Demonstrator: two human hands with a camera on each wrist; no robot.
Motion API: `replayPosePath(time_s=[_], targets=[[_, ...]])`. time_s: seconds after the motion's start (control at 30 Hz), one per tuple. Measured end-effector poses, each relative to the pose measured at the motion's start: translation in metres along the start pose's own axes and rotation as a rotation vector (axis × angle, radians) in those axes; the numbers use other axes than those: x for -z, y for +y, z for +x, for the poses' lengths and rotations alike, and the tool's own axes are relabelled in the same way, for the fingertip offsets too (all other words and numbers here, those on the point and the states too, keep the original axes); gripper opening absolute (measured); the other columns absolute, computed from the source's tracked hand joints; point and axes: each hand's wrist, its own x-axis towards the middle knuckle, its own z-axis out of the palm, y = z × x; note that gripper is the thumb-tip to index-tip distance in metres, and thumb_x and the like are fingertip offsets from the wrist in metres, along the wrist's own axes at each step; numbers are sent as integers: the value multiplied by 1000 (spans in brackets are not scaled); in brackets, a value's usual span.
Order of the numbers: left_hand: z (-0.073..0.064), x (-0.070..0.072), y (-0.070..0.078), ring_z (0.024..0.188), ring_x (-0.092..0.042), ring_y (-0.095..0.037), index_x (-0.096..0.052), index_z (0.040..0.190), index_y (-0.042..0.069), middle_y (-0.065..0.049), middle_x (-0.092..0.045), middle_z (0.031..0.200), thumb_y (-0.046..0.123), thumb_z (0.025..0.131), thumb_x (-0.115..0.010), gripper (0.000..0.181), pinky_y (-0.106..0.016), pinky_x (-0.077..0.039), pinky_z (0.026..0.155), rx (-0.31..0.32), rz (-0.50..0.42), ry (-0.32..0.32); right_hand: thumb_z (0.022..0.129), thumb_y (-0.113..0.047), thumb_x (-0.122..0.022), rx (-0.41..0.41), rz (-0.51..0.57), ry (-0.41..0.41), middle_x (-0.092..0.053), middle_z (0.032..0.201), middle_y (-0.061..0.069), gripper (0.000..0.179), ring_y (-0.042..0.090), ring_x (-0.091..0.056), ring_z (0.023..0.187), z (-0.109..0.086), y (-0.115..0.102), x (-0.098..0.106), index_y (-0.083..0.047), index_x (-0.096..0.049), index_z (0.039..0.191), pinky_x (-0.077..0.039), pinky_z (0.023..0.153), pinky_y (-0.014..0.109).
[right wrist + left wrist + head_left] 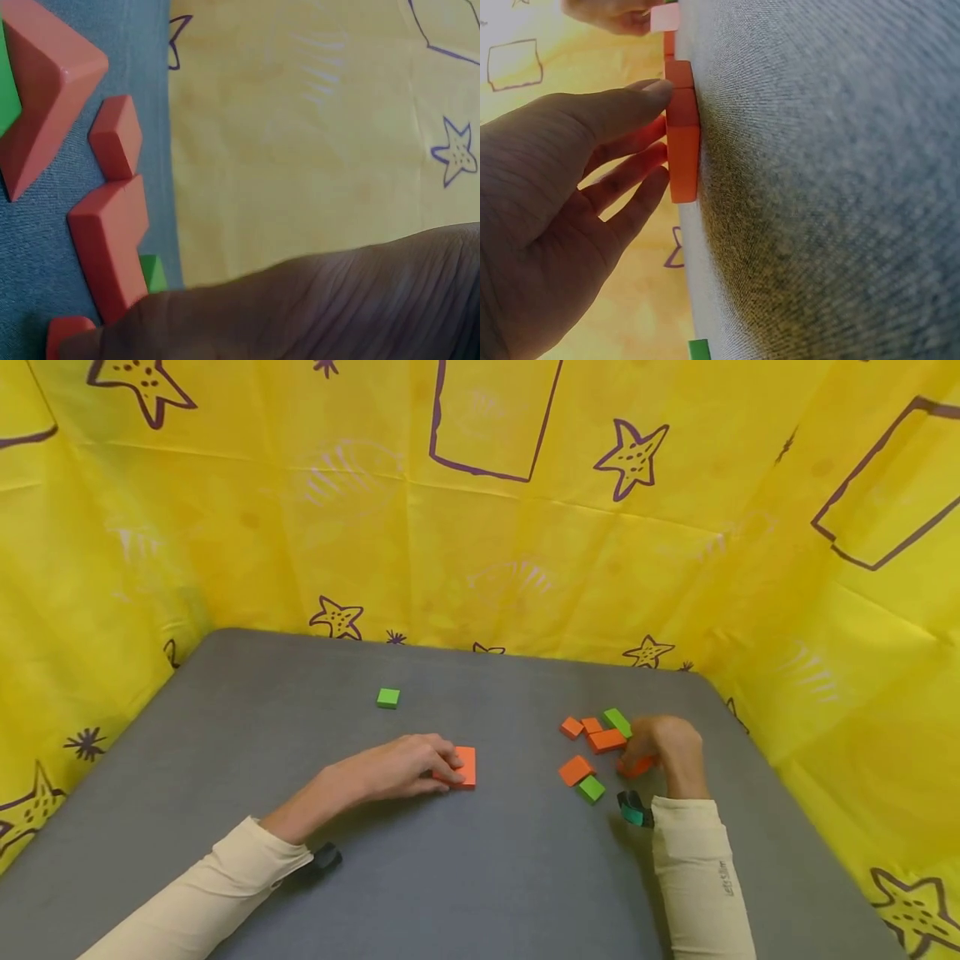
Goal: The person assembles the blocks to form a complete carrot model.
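On the grey table, my left hand [408, 766] rests its fingertips on a group of flat orange blocks [467, 767] laid edge to edge. The left wrist view shows the thumb at the side of these orange blocks [683, 161] and the other fingertips against their top faces. Over at the right, my right hand [671, 747] reaches down and pinches an orange block [639, 767], mostly covered by the fingers. Only the thumb side of that hand shows in the right wrist view, its tip on the orange block [67, 330].
Beside the right hand lie loose orange blocks [606, 741], a green block [617, 721] and another green block [591, 788] against an orange block [576, 770]. A lone green block [387, 698] sits farther back. Yellow patterned cloth [480, 543] walls the table's back and sides.
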Motion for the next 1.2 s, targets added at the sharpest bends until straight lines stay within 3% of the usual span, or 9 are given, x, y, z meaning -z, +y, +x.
replayPosePath(time_s=[0.17, 0.3, 0.4, 0.5, 0.63, 0.77, 0.87, 1.2], targets=[[2, -2, 0, 113, -67, -18, -82, 116, 15, -1, -74, 119, 15, 95, -78, 22, -36, -59, 101, -31, 24, 27, 79, -32, -78, -9, 85, -20, -55, 60, -9, 22, 16, -60, 75, -10, 3, 2, -18, -63, 70, -42, 68, 28], [2, -4, 0, 113, -68, -18, -82, 116, 15, -1, -75, 119, 15, 95, -77, 22, -36, -59, 101, -34, 17, 33, 81, -29, -70, 13, 92, -9, -45, 58, -8, 26, 14, -48, 63, -19, -2, 6, -19, -53, 63, -34, 61, 28], [0, -6, 0, 113, -69, -18, -82, 116, 15, -1, -76, 119, 15, 95, -77, 21, -36, -59, 101, -32, 20, 36, 80, -23, -63, 130, 70, 3, -30, 57, -8, 30, 10, -27, 56, -25, -13, 10, -22, -42, 58, -20, 56, 28], [0, -7, 0, 115, -70, -18, -82, 116, 15, -1, -76, 119, 15, 96, -77, 21, -37, -58, 102, -27, 23, 35, 79, -18, -61, 331, 73, 18, -30, 62, -7, 24, 10, -25, 60, -30, -27, 14, -20, -44, 62, -19, 58, 28], [0, -6, 1, 115, -71, -19, -82, 116, 14, -1, -77, 120, 15, 96, -77, 21, -38, -58, 102, -29, 20, 35, 84, -17, -67, 592, 50, 81, -54, 74, -4, 4, 13, -47, 69, -31, -48, 15, -13, -66, 83, -38, 63, 28], [0, -5, 0, 116, -71, -18, -82, 116, 14, -2, -78, 120, 15, 95, -77, 22, -38, -58, 103, -37, 22, 33, 87, -21, -72, 764, -16, 174, -67, 100, 2, 30, 19, -60, 86, -27, -72, 9, -6, -72, 114, -51, 77, 30], [1, -3, -1, 115, -71, -19, -82, 117, 15, -2, -78, 119, 15, 95, -77, 22, -38, -59, 102, -47, 29, 36, 87, -24, -74, 821, -69, 196, -66, 112, 4, 46, 22, -62, 97, -23, -91, 2, -4, -68, 128, -53, 84, 31], [1, -2, -5, 112, -70, -19, -82, 117, 13, -4, -78, 120, 14, 93, -79, 24, -37, -60, 99, -61, 37, 34, 92, -26, -76, 877, -207, 142, -64, 118, 6, 48, 16, -57, 94, -1, -142, -28, -3, -63, 132, -52, 89, 32]])
